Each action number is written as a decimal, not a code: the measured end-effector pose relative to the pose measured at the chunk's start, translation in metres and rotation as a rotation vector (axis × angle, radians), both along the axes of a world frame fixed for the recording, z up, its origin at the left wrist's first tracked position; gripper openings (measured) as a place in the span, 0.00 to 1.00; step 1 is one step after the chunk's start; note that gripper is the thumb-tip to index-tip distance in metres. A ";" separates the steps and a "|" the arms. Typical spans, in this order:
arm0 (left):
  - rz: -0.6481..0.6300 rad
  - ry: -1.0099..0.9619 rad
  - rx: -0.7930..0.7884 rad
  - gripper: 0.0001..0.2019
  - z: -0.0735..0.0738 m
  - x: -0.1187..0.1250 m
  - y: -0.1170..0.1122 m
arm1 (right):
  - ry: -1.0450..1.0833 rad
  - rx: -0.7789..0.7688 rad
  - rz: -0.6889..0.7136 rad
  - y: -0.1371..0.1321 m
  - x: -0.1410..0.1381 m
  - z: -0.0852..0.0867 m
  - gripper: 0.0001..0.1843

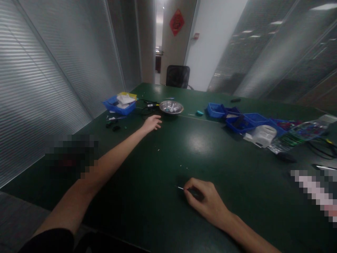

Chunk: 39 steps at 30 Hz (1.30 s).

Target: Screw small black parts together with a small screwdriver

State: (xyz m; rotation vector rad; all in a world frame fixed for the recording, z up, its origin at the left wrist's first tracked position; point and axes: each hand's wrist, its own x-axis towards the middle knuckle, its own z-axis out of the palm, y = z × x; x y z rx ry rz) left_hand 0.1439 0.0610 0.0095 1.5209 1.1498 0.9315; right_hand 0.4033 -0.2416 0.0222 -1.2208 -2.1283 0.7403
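My left hand [152, 124] reaches far forward over the green table [147, 196], its fingers apart and nothing visible in them. Just beyond its fingertips lies a round metal dish [163, 105] with small white and bluish bits inside. Close to me, my right hand [206, 200] pinches a thin, light, needle-like piece [180, 188] between thumb and forefinger, low over the tabletop. The exact kind of this piece is too small to make out. A few tiny pale crumbs [180, 165] lie on the table between the two hands.
A blue bin [123, 109] with white wrapping stands at the far left, dark cables beside it. Along the right are several blue trays [217, 111], a white device [263, 135] and a clear plastic bottle [302, 135]. A black chair [177, 76] stands behind the far edge.
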 end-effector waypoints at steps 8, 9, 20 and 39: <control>0.210 0.926 0.693 0.21 -0.004 -0.145 -0.066 | -0.013 -0.028 0.014 -0.001 -0.001 0.003 0.06; 0.196 0.976 0.698 0.22 -0.004 -0.157 -0.064 | -0.013 -0.029 0.011 -0.001 -0.001 0.003 0.06; 0.025 1.039 0.742 0.13 -0.005 -0.174 -0.052 | -0.036 -0.054 -0.008 -0.003 -0.003 0.007 0.08; 0.533 0.493 0.372 0.17 -0.004 -0.218 -0.061 | -0.033 -0.068 0.000 -0.002 -0.001 0.003 0.09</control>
